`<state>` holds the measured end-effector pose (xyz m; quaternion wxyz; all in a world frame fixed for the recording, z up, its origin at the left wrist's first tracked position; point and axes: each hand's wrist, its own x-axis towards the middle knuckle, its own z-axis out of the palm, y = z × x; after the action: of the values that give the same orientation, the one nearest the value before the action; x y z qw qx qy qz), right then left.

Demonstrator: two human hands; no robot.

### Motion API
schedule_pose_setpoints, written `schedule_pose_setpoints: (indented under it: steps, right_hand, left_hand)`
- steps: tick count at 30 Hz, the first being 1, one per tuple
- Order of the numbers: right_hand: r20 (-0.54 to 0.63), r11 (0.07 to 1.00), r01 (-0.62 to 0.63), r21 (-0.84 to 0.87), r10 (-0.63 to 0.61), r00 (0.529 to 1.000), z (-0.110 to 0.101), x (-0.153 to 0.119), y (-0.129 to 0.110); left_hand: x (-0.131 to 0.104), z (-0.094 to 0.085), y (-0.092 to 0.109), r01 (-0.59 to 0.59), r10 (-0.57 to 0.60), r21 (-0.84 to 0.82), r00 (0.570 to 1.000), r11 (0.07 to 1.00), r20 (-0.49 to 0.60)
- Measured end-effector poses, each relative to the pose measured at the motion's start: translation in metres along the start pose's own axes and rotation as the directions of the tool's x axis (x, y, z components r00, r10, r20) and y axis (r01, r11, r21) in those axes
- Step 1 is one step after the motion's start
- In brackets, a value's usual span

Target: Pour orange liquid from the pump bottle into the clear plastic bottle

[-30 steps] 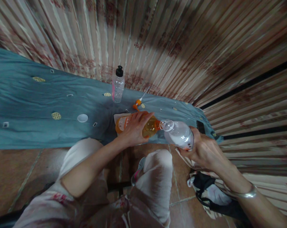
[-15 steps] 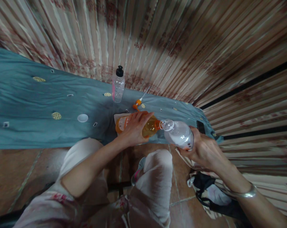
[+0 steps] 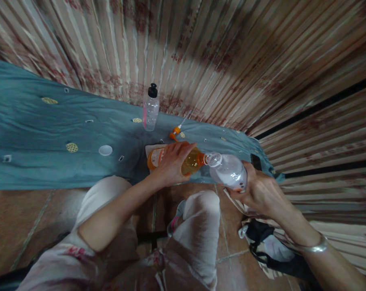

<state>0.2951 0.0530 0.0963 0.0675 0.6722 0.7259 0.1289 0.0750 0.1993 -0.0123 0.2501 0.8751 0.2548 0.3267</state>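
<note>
Where teal cloth (image 3: 34, 129) stretches wide at left, a white disc (image 3: 105, 150) lies; then the left hand (image 3: 171, 162), fingers clamped on a labelled amber bottle (image 3: 192, 162), holds it sideways by the cloth's front edge, neck at the mouth of a clear bottle (image 3: 229, 169) clasped by the right hand (image 3: 260, 190).

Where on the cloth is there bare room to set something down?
The widest free patch of blue cloth lies left of the white disc; a smaller one separates that disc from the black-capped bottle. Crowded: around the left hand, orange bottle, right hand and clear bottle, with the orange pump close behind.
</note>
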Motion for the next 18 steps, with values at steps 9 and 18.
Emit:
schedule_pose_setpoints:
  steps: [9,18]
  right_hand:
    - [0.002,1.0,-0.003,0.003,0.003,1.0,-0.0008,0.0004,-0.0008]
    - [0.014,1.0,-0.005,-0.003,0.005,1.0,-0.0005,-0.0006,0.0001]
  left_hand:
    - [-0.0003,-0.0003,0.0002,-0.009,0.009,0.004,1.0,1.0,-0.006]
    - [-0.0001,-0.0016,0.0007,0.001,-0.001,-0.012,1.0,1.0,0.014]
